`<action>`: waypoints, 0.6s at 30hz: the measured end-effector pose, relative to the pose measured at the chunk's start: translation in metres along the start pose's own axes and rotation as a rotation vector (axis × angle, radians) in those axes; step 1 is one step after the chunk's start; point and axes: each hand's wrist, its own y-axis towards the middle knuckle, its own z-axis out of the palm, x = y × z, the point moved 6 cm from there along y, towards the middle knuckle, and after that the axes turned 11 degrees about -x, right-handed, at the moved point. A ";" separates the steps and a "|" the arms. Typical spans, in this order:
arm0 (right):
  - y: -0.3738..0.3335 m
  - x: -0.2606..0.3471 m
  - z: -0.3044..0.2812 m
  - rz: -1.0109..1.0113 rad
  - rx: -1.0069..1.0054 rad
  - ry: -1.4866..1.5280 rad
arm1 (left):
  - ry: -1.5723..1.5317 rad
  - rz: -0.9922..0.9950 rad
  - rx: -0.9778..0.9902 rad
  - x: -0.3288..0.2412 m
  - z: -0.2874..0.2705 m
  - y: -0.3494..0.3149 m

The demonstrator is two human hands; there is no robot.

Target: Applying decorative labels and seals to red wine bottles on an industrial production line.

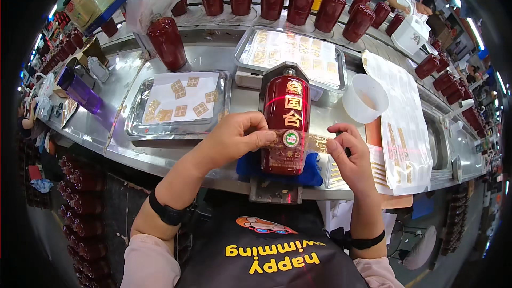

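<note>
A dark red glossy bottle (288,93) with gold characters lies tilted back in a metal holder, its lower part over a blue cloth (248,166). Across its lower front runs a clear, gold-patterned decal strip (318,143) with a round green and white emblem (290,138). My left hand (240,132) pinches the strip's left end against the bottle's side. To the right, my right hand (352,157) has its thumb and forefinger apart. Its thumb tip is at the strip's free right end; whether it presses on it I cannot tell. A red light line crosses the bottle.
Left lies a metal tray (226,108) with gold square decals on white paper. Behind the bottle is another tray (248,34) of decals. A white tub (365,98) and long decal sheets (397,122) lie right. Red bottles (301,2) line the conveyor; one bottle (166,42) stands nearer.
</note>
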 end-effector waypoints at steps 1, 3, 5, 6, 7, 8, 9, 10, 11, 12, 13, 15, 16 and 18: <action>0.000 -0.002 0.001 0.030 0.008 0.012 | 0.015 0.007 -0.011 0.000 -0.001 0.000; 0.000 -0.003 0.003 0.046 0.016 0.024 | 0.031 0.009 -0.023 0.000 -0.001 0.001; 0.001 -0.006 0.005 0.062 0.022 0.036 | 0.062 0.003 -0.030 0.000 -0.002 0.002; 0.001 -0.006 0.006 0.061 0.024 0.048 | 0.048 0.015 -0.025 -0.002 -0.002 0.002; 0.001 -0.007 0.007 0.060 0.019 0.062 | 0.065 0.026 -0.025 -0.003 -0.002 0.002; 0.002 -0.008 0.008 0.062 0.025 0.059 | 0.082 0.039 -0.026 -0.004 -0.002 0.002; 0.002 -0.009 0.008 0.060 0.031 0.060 | 0.082 0.036 -0.025 -0.005 -0.002 0.002; 0.002 -0.010 0.009 0.059 0.037 0.060 | 0.090 0.039 -0.029 -0.005 -0.002 0.002; 0.002 -0.011 0.009 0.060 0.037 0.061 | 0.102 0.027 -0.032 -0.005 -0.003 0.002; 0.003 -0.012 0.009 0.067 0.038 0.060 | 0.098 0.041 -0.033 -0.006 -0.003 0.002; 0.003 -0.013 0.010 0.065 0.035 0.061 | 0.107 0.055 -0.030 -0.007 -0.003 0.002; 0.004 -0.014 0.010 0.053 0.028 0.059 | 0.116 0.066 -0.026 -0.008 -0.003 0.002; 0.005 -0.014 0.011 0.031 0.019 0.058 | 0.113 0.074 -0.027 -0.008 -0.002 0.002; 0.006 -0.014 0.012 0.022 0.020 0.064 | 0.110 0.080 -0.027 -0.009 -0.003 0.003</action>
